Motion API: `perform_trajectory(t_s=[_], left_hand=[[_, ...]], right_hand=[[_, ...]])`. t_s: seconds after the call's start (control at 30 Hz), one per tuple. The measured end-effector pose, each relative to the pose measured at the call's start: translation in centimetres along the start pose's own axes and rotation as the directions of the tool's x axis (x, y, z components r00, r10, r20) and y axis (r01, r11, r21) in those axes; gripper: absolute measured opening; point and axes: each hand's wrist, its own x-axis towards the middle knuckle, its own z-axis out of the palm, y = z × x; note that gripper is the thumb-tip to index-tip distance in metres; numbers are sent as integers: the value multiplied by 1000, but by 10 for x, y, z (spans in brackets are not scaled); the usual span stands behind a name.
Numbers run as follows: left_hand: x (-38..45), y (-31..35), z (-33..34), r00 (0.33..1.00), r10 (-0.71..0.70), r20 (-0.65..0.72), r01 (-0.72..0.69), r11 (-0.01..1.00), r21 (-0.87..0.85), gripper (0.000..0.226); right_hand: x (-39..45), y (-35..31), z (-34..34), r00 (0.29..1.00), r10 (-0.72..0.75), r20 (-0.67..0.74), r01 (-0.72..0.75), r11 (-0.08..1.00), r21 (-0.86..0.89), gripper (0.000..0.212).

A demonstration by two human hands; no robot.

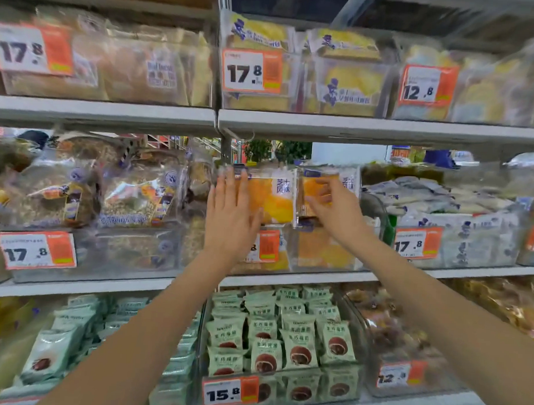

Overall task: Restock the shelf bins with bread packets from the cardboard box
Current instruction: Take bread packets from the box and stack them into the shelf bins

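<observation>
Two clear packets of orange bread stand upright on top of the stock in the clear middle-shelf bin (324, 259). My left hand (229, 213) lies flat with straight fingers against the front of the left bread packet (275, 199). My right hand (329, 207) touches the right bread packet (348, 181), fingers spread over its front and thumb along its lower edge. More orange packets show lower in the same bin behind an orange price tag (265, 246). The cardboard box is out of sight.
Clear bins of bagged bread fill the shelves: seeded loaves (87, 193) to the left, white-wrapped packets (452, 221) to the right, yellow cake packets (340, 74) above, green snack packets (285, 333) below. A grey shelf edge (353, 126) runs just above my hands.
</observation>
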Motion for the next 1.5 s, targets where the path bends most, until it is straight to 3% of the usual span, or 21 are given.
perform_trajectory(t_s=[0.07,0.17,0.23,0.3,0.37,0.53,0.6,0.7,0.77,0.9,1.03,1.13,1.27,1.33,1.43,1.5], left_hand=[[6,-4,2,995,-101,22,102,993,-56,76],[6,2,-2,988,-153,32,156,945,-287,78],[1,6,-6,995,-83,-59,52,912,-407,75],[-5,7,-9,977,86,-197,-158,908,-388,74],[-3,7,-5,950,164,-264,-261,885,-386,73],[24,48,2,915,283,-286,-387,813,-435,72],[36,69,11,926,313,-212,-374,838,-398,79],[42,82,26,953,302,18,-285,915,-284,76],[38,76,36,936,341,90,-325,932,-160,72],[28,60,49,926,377,-3,-377,925,-51,51],[26,56,48,938,328,113,-330,944,0,66],[34,49,41,963,267,48,-267,964,2,65],[50,25,19,972,230,-42,-226,971,81,35],[57,14,11,975,221,-25,-219,973,69,26],[67,3,3,976,219,6,-218,975,-26,24],[72,-1,-2,973,224,-46,-228,968,-109,23]], right_hand=[[18,-8,11,996,84,34,-85,995,55,43],[26,-14,31,985,157,78,-168,973,160,41],[24,-15,41,983,168,73,-180,965,192,32],[21,-12,46,991,134,6,-131,960,247,30],[19,-6,42,990,100,-99,-65,947,314,27],[20,15,-3,913,131,-385,5,943,332,15],[24,29,-23,888,141,-438,-9,957,291,13],[26,55,-33,923,147,-355,-120,988,95,14],[24,67,-32,954,167,-250,-179,984,-27,20],[24,69,-30,972,173,-159,-190,976,-103,37],[25,64,-23,976,147,-163,-167,979,-116,33],[25,63,-19,978,134,-158,-155,980,-128,36],[25,59,-17,970,134,-201,-142,990,-26,73],[24,54,-15,974,121,-191,-130,991,-36,81],[22,51,-12,977,105,-183,-125,987,-97,76],[22,51,-11,974,101,-201,-122,988,-95,73]])
